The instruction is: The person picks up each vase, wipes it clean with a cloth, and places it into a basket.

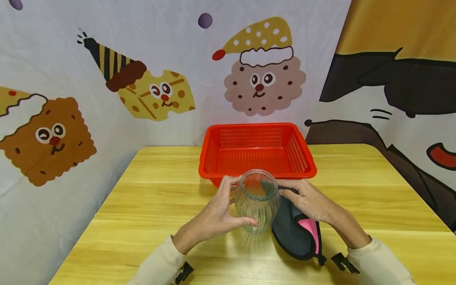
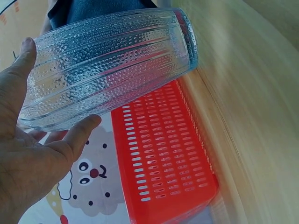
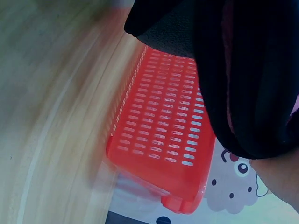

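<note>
A ribbed clear glass jar (image 1: 257, 211) stands mouth up in front of the basket. My left hand (image 1: 222, 213) grips it from the left, thumb across the near side and fingers round the far side; the left wrist view shows its dimpled glass (image 2: 107, 65). Whether its base touches the table cannot be told. Just right of the jar, my right hand (image 1: 313, 200) pinches the upper end of a dark grey fabric pouch-like piece (image 1: 293, 233) with black trim and pink lining. That fabric (image 3: 252, 70) hides most of the right hand in the right wrist view.
Behind both hands a red plastic basket (image 1: 256, 176) with slotted walls sits near the table's back edge. The wooden table (image 1: 149, 221) extends to either side. A cloth with cartoon figures (image 1: 171, 35) hangs directly behind it.
</note>
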Tool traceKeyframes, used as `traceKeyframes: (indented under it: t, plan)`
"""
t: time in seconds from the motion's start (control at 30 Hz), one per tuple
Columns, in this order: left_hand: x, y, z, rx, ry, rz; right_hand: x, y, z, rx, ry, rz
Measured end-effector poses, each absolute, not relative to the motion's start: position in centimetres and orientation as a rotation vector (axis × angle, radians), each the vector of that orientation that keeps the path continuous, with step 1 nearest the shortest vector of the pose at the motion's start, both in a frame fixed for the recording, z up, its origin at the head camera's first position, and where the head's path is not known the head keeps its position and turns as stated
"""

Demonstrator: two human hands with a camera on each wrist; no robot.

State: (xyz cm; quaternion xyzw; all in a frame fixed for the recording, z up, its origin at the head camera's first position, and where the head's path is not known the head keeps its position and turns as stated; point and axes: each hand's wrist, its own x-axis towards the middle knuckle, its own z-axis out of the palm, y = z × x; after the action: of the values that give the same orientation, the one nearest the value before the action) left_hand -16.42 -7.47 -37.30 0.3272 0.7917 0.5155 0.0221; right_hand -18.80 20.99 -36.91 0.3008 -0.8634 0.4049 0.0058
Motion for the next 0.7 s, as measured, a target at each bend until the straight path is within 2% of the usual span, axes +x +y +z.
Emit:
traceKeyframes:
  t: [0.7]
  plan:
    - [-16.47, -7.45, -37.33, 1.014, 2.437, 1.603, -18.99, 21.09, -37.77, 0.996, -2.709, 1.301]
